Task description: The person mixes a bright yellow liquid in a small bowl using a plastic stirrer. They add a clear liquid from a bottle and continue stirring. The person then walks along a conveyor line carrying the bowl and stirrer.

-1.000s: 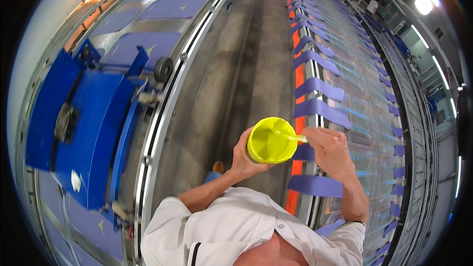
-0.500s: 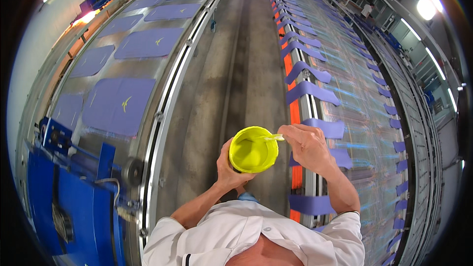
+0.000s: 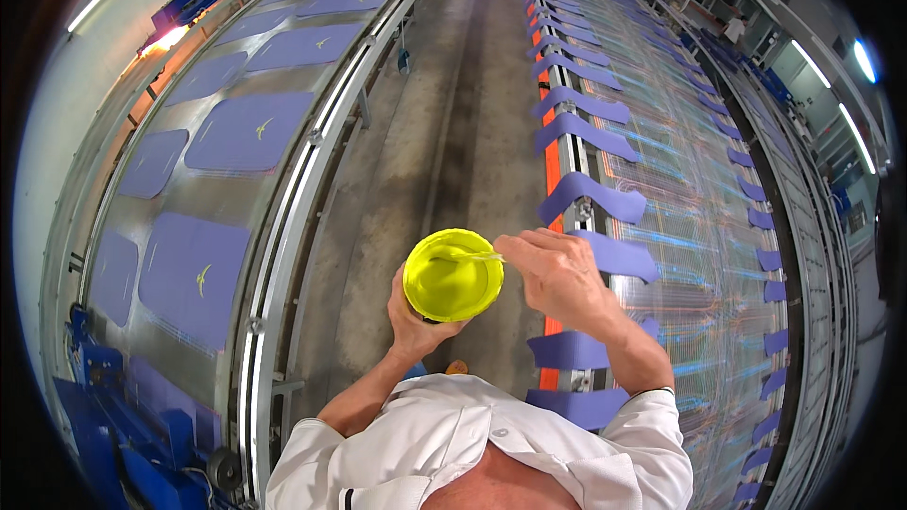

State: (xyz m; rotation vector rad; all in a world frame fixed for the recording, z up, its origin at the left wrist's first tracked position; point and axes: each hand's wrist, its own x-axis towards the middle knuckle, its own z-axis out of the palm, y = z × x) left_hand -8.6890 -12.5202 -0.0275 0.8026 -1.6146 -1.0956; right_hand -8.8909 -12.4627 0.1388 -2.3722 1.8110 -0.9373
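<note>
My left hand (image 3: 412,325) is wrapped round the side of a bright yellow tub (image 3: 495,285), held in front of my chest with its mouth up. Thick yellow ink or paint (image 3: 444,289) covers the bottom and coats the inner wall. My right hand (image 3: 559,279) is closed in a pinch on a thin, pale, yellow-smeared stirring stick (image 3: 484,256). The stick reaches over the tub's right rim, and its far end rests in the yellow stuff. The exact shape of that end is hard to make out.
On my left runs a long metal-edged table (image 3: 274,255) bearing purple panels (image 3: 194,274) with small yellow marks. A blue machine (image 3: 142,425) stands at its near end. To my right, purple strips (image 3: 614,255) drape over another long table's rail. Between them lies a concrete aisle (image 3: 472,113).
I have moved forward along the aisle, so the tables and the blue machine slide back. The stick now reaches further into the tub, and my right hand is closer to the rim.
</note>
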